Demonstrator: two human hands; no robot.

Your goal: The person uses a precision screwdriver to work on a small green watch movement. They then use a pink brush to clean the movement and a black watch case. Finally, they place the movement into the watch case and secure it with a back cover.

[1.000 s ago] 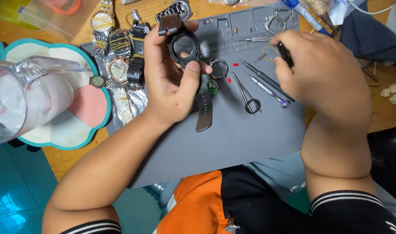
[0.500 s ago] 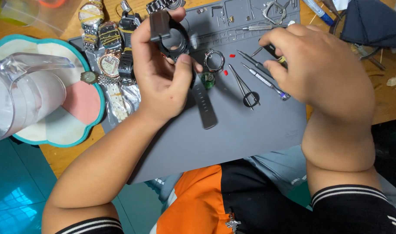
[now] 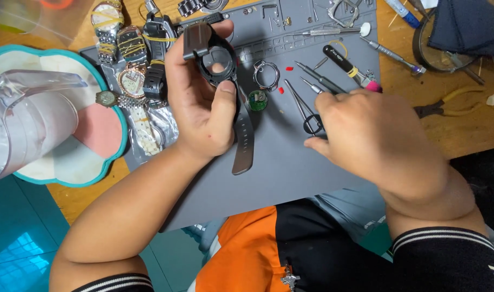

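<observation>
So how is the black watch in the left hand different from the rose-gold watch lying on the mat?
The black watch is held up off the mat by the left hand; the rose-gold watch lies flat among other watches. The black watch is an empty case you can see through, while the rose-gold watch still shows its dial. The black strap is dark and matte, the rose-gold bracelet metal. Both have round cases.

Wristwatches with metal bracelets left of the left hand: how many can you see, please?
4, some maybe hidden: gold-dial watch topmost, banded watch below, rose-gold watch beneath, small green-faced watch lowest.
</observation>
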